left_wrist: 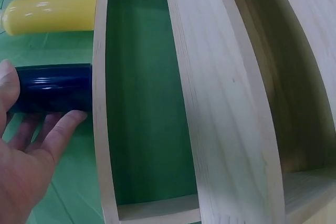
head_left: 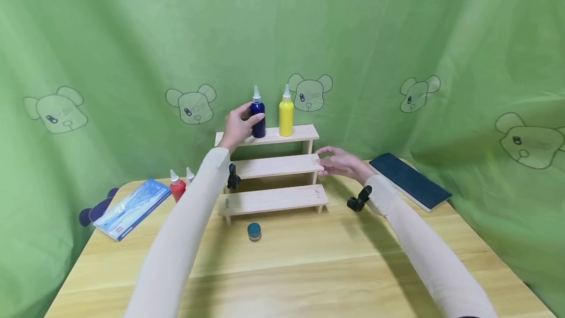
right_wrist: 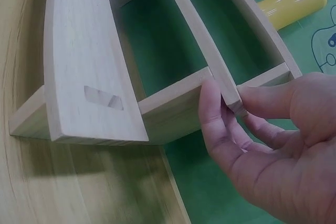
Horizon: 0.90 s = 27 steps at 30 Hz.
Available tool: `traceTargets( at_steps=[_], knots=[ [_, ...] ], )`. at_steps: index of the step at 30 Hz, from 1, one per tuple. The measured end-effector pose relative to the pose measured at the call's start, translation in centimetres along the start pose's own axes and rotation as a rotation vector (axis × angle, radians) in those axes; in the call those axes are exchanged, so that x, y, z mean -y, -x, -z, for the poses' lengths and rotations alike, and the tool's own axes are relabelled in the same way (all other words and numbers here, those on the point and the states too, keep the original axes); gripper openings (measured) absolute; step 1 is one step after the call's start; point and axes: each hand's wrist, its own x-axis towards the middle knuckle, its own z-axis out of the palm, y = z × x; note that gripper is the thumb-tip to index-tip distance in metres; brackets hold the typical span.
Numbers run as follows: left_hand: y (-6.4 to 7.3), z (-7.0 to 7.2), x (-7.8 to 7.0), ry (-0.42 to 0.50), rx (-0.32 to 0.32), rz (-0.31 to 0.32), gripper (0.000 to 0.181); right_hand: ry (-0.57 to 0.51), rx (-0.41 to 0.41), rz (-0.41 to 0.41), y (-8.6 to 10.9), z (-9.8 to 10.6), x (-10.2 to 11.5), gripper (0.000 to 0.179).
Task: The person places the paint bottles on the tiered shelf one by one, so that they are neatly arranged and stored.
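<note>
A dark blue squeeze bottle (head_left: 258, 122) with a white nozzle stands on the top step of a three-tier wooden rack (head_left: 273, 200). My left hand (head_left: 238, 125) holds it from the left, thumb in front and fingers along its side. Just right of it on that step is a yellow squeeze bottle (head_left: 286, 118). My right hand (head_left: 342, 163) pinches the right end of the middle step between thumb and fingers, as the right wrist view shows at the board's corner. The blue bottle's base meets the top board in the left wrist view.
A small jar with a teal lid (head_left: 254, 231) sits before the rack. Left on the table (head_left: 309, 269) are a red bottle (head_left: 178, 188), another white-nozzled bottle partly behind my left sleeve, and a blue box (head_left: 134, 207). A dark flat book (head_left: 408, 180) lies right; a green curtain (head_left: 247, 23) hangs behind.
</note>
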Motion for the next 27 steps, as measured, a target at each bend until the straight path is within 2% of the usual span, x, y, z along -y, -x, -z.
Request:
traceTargets(
  at_steps=[7,12,21,27],
  knots=[
    [0.6,-1.7,0.4,0.03,0.022,0.008,0.052,0.02,0.029,-0.025,0.9,-0.1,-0.5,0.059],
    [0.9,-2.0,0.3,0.062,0.009,-0.002,0.051,0.009,0.045,-0.009,1.1,0.0,-0.5,0.06],
    [0.3,-1.2,0.5,0.014,0.031,-0.01,0.054,0.013,0.073,0.001,0.4,-0.1,-0.5,0.061],
    [-0.3,0.2,0.1,-0.031,0.073,0.049,0.069,0.085,0.07,0.001,-0.3,0.1,0.5,0.062]
  ],
)
